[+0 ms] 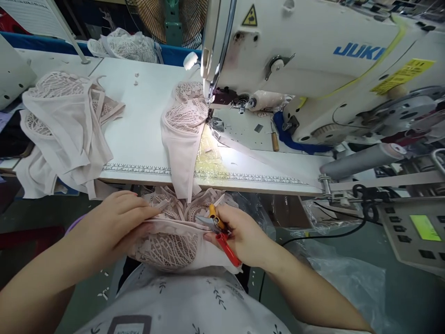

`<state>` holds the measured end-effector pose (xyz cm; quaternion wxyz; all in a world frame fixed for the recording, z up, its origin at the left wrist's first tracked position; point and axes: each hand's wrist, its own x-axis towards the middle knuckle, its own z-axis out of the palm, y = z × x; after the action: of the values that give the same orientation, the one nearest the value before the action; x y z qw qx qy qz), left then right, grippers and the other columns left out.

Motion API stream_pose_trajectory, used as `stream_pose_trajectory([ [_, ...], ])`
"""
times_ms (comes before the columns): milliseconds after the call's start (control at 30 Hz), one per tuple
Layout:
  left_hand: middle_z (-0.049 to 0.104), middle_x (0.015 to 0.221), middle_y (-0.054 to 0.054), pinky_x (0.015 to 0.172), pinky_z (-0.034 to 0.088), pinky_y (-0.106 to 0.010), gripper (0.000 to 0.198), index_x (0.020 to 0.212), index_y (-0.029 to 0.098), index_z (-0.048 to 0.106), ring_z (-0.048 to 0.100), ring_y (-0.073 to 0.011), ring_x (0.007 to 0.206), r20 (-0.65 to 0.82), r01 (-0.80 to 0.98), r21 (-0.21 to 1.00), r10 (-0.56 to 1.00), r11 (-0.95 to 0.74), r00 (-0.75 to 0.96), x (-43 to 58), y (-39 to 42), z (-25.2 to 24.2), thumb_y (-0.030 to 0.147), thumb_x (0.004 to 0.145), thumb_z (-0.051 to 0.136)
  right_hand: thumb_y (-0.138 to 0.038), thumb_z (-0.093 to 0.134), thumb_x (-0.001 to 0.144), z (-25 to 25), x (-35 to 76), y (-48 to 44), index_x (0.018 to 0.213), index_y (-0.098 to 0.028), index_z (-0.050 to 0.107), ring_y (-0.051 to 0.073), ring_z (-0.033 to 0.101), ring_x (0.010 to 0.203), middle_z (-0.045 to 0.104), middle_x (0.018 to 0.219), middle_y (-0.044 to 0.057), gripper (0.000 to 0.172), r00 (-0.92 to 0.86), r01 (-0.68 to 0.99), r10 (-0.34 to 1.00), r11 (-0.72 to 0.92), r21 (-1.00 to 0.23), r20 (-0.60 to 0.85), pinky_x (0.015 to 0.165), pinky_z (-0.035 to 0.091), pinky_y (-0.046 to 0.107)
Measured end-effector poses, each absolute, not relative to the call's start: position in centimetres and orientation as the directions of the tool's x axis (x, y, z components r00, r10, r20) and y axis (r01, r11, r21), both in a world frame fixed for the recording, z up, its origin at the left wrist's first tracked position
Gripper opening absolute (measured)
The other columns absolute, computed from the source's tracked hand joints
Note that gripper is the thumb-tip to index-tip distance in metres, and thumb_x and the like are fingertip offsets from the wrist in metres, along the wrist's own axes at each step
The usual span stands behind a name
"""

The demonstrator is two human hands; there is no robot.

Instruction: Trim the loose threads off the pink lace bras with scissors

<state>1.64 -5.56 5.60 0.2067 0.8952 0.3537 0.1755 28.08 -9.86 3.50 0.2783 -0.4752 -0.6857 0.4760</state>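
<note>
A pale pink lace bra [170, 248] lies across my lap at the table's front edge. My left hand [121, 222] is closed on its upper edge at the left. My right hand [243, 234] grips a pair of scissors [216, 222] with red and orange handles, their blades pointing left along the bra's edge. The right fingers also touch the fabric. Behind, another bra piece [184, 139] lies under the sewing machine's needle area, its lower strip hanging over the table edge. Part of the lace beneath my hands is hidden.
A stack of bra pieces [66, 125] lies at the table's left. The white sewing machine [306, 51] stands at the right, with a control panel [413, 227] below it. A printed ruler [139, 170] runs along the front edge. A fan [172, 23] is behind.
</note>
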Motion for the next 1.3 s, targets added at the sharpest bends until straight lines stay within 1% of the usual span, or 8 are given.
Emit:
stream_pose_trajectory([
  [100, 0.066, 0.093, -0.002, 0.072, 0.045, -0.024, 0.026, 0.105, 0.028, 0.063, 0.061, -0.0192, 0.084, 0.175, 0.564, 0.624, 0.801, -0.54, 0.572, 0.8, -6.2, 5.4, 0.021, 0.081, 0.06, -0.024, 0.054, 0.075, 3.3, 28.2, -10.2, 0.064, -0.021, 0.034, 0.01, 0.033, 0.057, 0.037, 0.064, -0.004, 0.024, -0.382, 0.385, 0.919, 0.064, -0.92, -0.095, 0.049, 0.034, 0.02],
  [200, 0.065, 0.093, -0.003, 0.072, 0.049, -0.023, 0.026, 0.104, 0.026, 0.06, 0.062, -0.018, 0.083, 0.132, 0.518, 0.791, 0.917, -0.326, 0.376, 1.1, -7.0, 5.1, 0.022, 0.079, 0.064, -0.028, 0.056, 0.078, 2.7, 28.4, -10.7, 0.064, -0.021, 0.036, 0.011, 0.034, 0.056, 0.038, 0.063, -0.004, 0.025, -0.354, 0.398, 0.924, 0.011, -0.917, -0.143, 0.049, 0.034, 0.022],
  [367, 0.057, 0.085, -0.002, 0.059, 0.049, -0.02, 0.021, 0.101, 0.022, 0.053, 0.059, -0.0125, 0.071, 0.062, 0.185, 0.977, 0.972, -0.106, 0.226, 3.4, -7.7, 4.4, 0.02, 0.081, 0.059, -0.034, 0.058, 0.08, 1.3, 29.0, -11.4, 0.072, -0.02, 0.044, 0.013, 0.04, 0.058, 0.046, 0.069, -0.001, 0.021, -0.348, 0.395, 0.92, -0.033, -0.918, -0.183, 0.049, 0.037, 0.023],
  [633, 0.056, 0.086, -0.001, 0.056, 0.048, -0.019, 0.025, 0.105, 0.023, 0.045, 0.058, -0.0127, 0.072, 0.158, 0.141, 0.972, 0.97, -0.186, 0.184, 6.5, -8.2, 4.0, 0.019, 0.082, 0.054, -0.038, 0.057, 0.081, 1.2, 30.0, -11.5, 0.07, -0.02, 0.043, 0.014, 0.045, 0.059, 0.05, 0.067, 0.0, 0.025, -0.347, 0.472, 0.917, -0.01, -0.881, -0.196, 0.053, 0.041, 0.026],
  [833, 0.053, 0.083, 0.002, 0.046, 0.039, -0.018, 0.029, 0.11, 0.024, 0.04, 0.047, -0.0074, 0.054, 0.295, 0.149, 0.921, 0.895, -0.359, 0.333, 8.0, -7.8, 4.9, 0.014, 0.083, 0.046, -0.033, 0.063, 0.082, 3.7, 29.9, -10.1, 0.085, -0.02, 0.053, 0.023, 0.06, 0.091, 0.064, 0.098, 0.008, 0.016, -0.234, 0.337, 0.972, 0.082, -0.938, 0.001, 0.073, 0.05, 0.031],
  [967, 0.052, 0.081, 0.003, 0.048, 0.04, -0.018, 0.029, 0.111, 0.026, 0.039, 0.049, -0.0082, 0.056, 0.266, 0.082, 0.942, 0.875, -0.324, 0.404, 8.7, -7.6, 5.3, 0.016, 0.085, 0.045, -0.031, 0.065, 0.08, 6.2, 28.3, -8.3, 0.084, -0.021, 0.053, 0.019, 0.059, 0.08, 0.064, 0.091, 0.006, 0.016, -0.286, 0.256, 0.943, 0.247, -0.935, 0.171, 0.071, 0.049, 0.031],
  [1133, 0.056, 0.077, 0.001, 0.054, 0.045, -0.023, 0.019, 0.102, 0.023, 0.044, 0.056, -0.0125, 0.063, 0.185, 0.043, 0.974, 0.898, -0.22, 0.399, 8.9, -7.5, 5.7, 0.02, 0.083, 0.047, -0.033, 0.069, 0.075, 7.9, 26.5, -6.2, 0.073, -0.02, 0.05, 0.015, 0.052, 0.067, 0.054, 0.071, 0.0, 0.023, -0.38, 0.325, 0.917, 0.256, -0.911, 0.122, 0.061, 0.045, 0.028],
  [1300, 0.058, 0.072, 0.0, 0.053, 0.044, -0.023, 0.008, 0.083, 0.019, 0.054, 0.055, -0.0139, 0.063, 0.115, 0.111, 0.98, 0.931, -0.162, 0.346, 8.6, -7.4, 5.8, 0.026, 0.079, 0.054, -0.032, 0.07, 0.074, 8.0, 25.5, -5.8, 0.078, -0.019, 0.051, 0.011, 0.043, 0.057, 0.052, 0.07, -0.002, 0.023, -0.376, 0.285, 0.924, 0.187, -0.94, 0.07, 0.053, 0.038, 0.024],
])
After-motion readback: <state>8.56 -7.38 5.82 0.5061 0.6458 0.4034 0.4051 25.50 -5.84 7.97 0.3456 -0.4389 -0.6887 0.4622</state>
